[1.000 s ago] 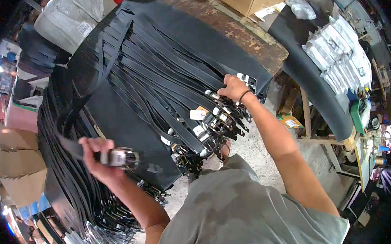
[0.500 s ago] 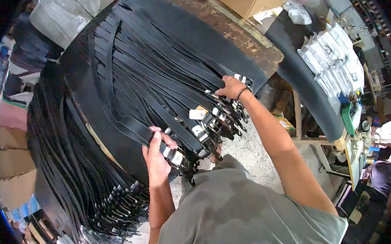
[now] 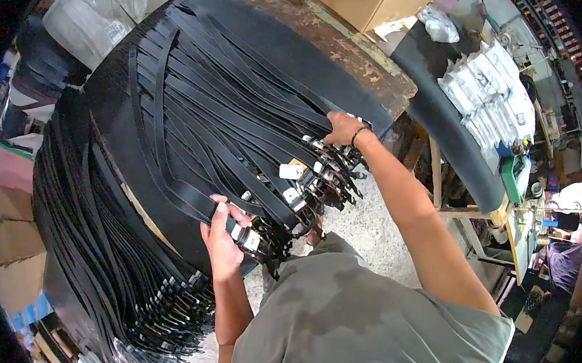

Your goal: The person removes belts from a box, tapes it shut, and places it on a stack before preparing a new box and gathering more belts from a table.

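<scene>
Many long black belts (image 3: 194, 117) lie fanned across the dark-covered table, their metal buckles (image 3: 315, 176) bunched along the edge nearest my body. My left hand (image 3: 225, 237) is closed around the buckle end of belts at the near corner, thumb on top; a pale label (image 3: 251, 240) shows beside the fingers. Farther right, my right hand (image 3: 344, 129) grips a belt close to its buckle at the far end of the row. The fingertips there are partly hidden. A white tag (image 3: 292, 171) rests on the belts between both hands.
More black belts (image 3: 93, 215) hang over the table's left side, buckles low. Beyond the worn wooden table edge (image 3: 380, 70) sits a cardboard box (image 3: 347, 3). White plastic-wrapped packets (image 3: 493, 94) are piled on a black roll at right. Cardboard boxes (image 3: 13, 243) stand at left.
The whole view has shifted slightly to the left. Both hands keep nearly the same places on the belts, the right one covering a little more of the far buckle.
</scene>
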`<state>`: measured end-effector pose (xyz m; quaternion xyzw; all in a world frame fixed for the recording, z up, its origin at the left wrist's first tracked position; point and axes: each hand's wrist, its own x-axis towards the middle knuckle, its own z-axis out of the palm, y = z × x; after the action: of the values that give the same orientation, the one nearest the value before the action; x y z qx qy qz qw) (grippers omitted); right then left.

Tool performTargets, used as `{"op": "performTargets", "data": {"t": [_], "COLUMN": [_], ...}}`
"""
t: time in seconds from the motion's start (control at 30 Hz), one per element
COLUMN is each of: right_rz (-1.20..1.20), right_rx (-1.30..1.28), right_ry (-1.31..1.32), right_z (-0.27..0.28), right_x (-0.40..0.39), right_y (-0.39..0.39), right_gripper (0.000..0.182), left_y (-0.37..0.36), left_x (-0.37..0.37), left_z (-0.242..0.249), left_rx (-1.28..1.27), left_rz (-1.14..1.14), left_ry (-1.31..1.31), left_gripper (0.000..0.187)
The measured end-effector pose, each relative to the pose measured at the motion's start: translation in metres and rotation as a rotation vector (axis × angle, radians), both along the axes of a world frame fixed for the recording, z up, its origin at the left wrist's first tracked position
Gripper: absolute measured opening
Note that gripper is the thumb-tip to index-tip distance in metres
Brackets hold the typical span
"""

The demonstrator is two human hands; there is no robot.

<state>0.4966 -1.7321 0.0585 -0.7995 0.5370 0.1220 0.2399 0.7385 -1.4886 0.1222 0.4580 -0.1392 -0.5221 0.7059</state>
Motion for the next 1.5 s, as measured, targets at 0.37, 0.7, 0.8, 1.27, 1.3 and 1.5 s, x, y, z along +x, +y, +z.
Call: {"op": "performTargets", "data": {"t": [0.37, 0.7, 0.8, 1.27, 1.3, 1.5], "right_rz": [-0.040, -0.063, -0.061, -0.245, -0.206, -0.083], "right_rx": [-0.076, -0.016, -0.001, 0.417, 0.383, 0.163], "right_ry": [0.010, 0.039, -0.080, -0.163, -0.197, -0.342], "right_z": [0.002, -0.008, -0.005, 0.016, -0.002, 0.000], "right_x": [0.002, 0.000, -0.001, -0.017, -0.022, -0.013], "right_y": [0.006, -0.007, -0.011, -0.059, -0.067, -0.061], "right_gripper": [0.053, 0.061, 0.061, 0.090, 0.091, 0.061], "left_y": [-0.005, -0.003, -0.002, -0.002, -0.002, -0.001], "left_x": [-0.011, -0.015, -0.015, -0.015, -0.015, -0.013], "left_z": [-0.002, -0.014, -0.012, -0.006, -0.005, -0.002], "left_rx": [0.075, 0.101, 0.123, 0.108, 0.106, 0.116], "left_rz": [-0.116, -0.200, -0.209, -0.174, -0.174, -0.160], "left_ry": [-0.063, -0.103, -0.120, -0.153, -0.161, -0.142], "left_gripper": [0.016, 0.016, 0.016, 0.018, 0.018, 0.019]}}
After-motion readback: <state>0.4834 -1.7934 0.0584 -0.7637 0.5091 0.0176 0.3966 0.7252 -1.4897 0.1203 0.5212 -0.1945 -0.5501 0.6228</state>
